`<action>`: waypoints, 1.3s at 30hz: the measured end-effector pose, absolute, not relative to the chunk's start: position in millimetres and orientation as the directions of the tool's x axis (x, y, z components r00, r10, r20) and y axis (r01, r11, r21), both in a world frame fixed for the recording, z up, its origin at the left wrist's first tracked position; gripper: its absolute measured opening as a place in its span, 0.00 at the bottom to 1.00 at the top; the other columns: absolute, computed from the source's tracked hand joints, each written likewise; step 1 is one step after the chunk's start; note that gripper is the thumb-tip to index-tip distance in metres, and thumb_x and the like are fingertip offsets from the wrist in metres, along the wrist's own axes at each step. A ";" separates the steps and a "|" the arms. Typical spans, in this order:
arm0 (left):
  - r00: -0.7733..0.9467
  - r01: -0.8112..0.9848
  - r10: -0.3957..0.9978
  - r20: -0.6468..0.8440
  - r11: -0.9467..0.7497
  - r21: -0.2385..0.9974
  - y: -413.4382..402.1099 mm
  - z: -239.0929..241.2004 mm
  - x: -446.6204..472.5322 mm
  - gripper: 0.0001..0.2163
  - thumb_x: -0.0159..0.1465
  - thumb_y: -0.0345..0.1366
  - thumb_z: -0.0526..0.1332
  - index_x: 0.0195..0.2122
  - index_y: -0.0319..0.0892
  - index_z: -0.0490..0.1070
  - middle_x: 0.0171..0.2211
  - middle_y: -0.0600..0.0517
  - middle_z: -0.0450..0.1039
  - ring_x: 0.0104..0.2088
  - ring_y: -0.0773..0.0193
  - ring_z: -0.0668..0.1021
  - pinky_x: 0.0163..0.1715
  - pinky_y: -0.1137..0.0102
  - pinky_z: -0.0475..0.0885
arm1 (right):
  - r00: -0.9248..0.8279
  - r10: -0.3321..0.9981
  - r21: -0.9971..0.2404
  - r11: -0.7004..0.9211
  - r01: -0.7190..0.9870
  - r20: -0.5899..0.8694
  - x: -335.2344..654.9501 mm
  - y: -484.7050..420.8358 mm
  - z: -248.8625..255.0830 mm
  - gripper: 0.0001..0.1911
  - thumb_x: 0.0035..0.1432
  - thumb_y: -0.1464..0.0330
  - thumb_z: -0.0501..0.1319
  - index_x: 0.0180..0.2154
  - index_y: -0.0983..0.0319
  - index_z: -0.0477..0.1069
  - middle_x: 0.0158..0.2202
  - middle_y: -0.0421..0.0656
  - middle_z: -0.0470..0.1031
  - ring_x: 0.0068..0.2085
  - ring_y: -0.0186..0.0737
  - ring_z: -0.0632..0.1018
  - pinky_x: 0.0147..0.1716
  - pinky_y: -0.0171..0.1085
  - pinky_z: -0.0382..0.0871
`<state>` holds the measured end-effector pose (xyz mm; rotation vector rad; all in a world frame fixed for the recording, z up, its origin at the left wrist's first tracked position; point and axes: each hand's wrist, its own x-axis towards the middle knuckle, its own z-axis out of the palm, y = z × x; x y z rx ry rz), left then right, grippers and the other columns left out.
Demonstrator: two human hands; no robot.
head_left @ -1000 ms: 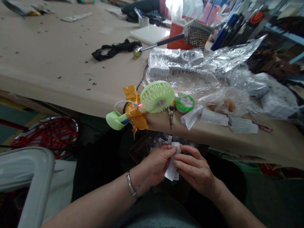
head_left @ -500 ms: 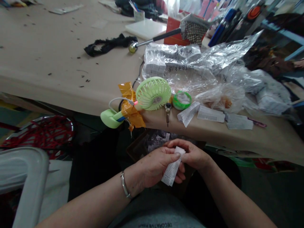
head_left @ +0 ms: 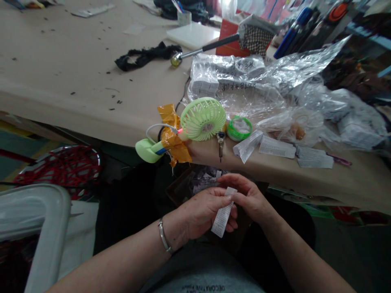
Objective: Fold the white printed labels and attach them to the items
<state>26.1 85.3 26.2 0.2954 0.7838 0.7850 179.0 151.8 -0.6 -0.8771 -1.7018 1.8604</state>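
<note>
A narrow white printed label [head_left: 224, 215], perhaps a small stack, lies slanted between my hands above my lap. My left hand [head_left: 204, 211], with a bangle at the wrist, grips it, thumb on top and fingers underneath. My right hand [head_left: 250, 199] pinches near the label's upper end, thumb against its edge and fingers curled over. Just beyond the hands, below the table edge, an open box [head_left: 203, 181] holds many paper labels. More labels [head_left: 277, 147] lie on the table front, beside a green tape roll [head_left: 240, 128] with white stuff inside.
A green handheld fan [head_left: 203, 119] is taped at the table edge [head_left: 91, 118] beside a pointed tool [head_left: 220, 147]. Clear plastic bags [head_left: 238, 89] cover the table's right half. A black cloth strip [head_left: 146, 56] lies farther back. A red-corded stool [head_left: 61, 167] and a white plastic chair [head_left: 51, 215] stand left.
The view has shifted slightly, so the table things appear farther right. Both hands stay on the label, with my right fingers raised a little and the label's edges looking more even.
</note>
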 end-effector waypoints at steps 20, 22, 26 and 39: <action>0.276 -0.522 0.791 -0.546 0.601 0.606 82.7 31.6 18.5 0.09 0.58 0.39 0.61 0.29 0.38 0.69 0.23 0.54 0.68 0.22 0.70 0.73 0.25 0.73 0.68 | -0.527 0.826 -0.980 -0.160 0.121 -0.201 168.7 141.1 8.8 0.07 0.57 0.63 0.62 0.33 0.60 0.71 0.28 0.37 0.73 0.29 0.32 0.73 0.30 0.31 0.67; 0.267 -0.496 0.795 -0.545 0.599 0.629 82.9 31.7 17.7 0.10 0.59 0.40 0.60 0.27 0.38 0.68 0.22 0.54 0.68 0.22 0.70 0.72 0.26 0.73 0.68 | -0.533 0.814 -0.968 -0.246 0.044 -0.231 164.8 143.0 5.7 0.07 0.54 0.64 0.64 0.30 0.61 0.71 0.27 0.37 0.73 0.28 0.31 0.72 0.31 0.30 0.67; 0.227 -0.462 0.810 -0.540 0.578 0.673 83.7 31.5 16.2 0.10 0.59 0.40 0.59 0.27 0.38 0.68 0.22 0.54 0.68 0.22 0.71 0.72 0.26 0.74 0.67 | -0.533 0.803 -0.946 -0.325 -0.019 -0.265 158.5 145.4 3.7 0.07 0.51 0.65 0.66 0.28 0.61 0.72 0.26 0.38 0.73 0.27 0.31 0.71 0.30 0.30 0.67; 0.103 -0.285 0.914 -0.394 0.406 0.868 98.0 38.5 6.2 0.10 0.59 0.38 0.57 0.23 0.39 0.68 0.21 0.54 0.67 0.23 0.69 0.68 0.26 0.74 0.63 | -0.532 0.818 -0.949 -0.307 -0.078 -0.221 136.9 154.6 15.2 0.11 0.50 0.61 0.66 0.27 0.60 0.70 0.24 0.37 0.73 0.20 0.31 0.69 0.21 0.32 0.66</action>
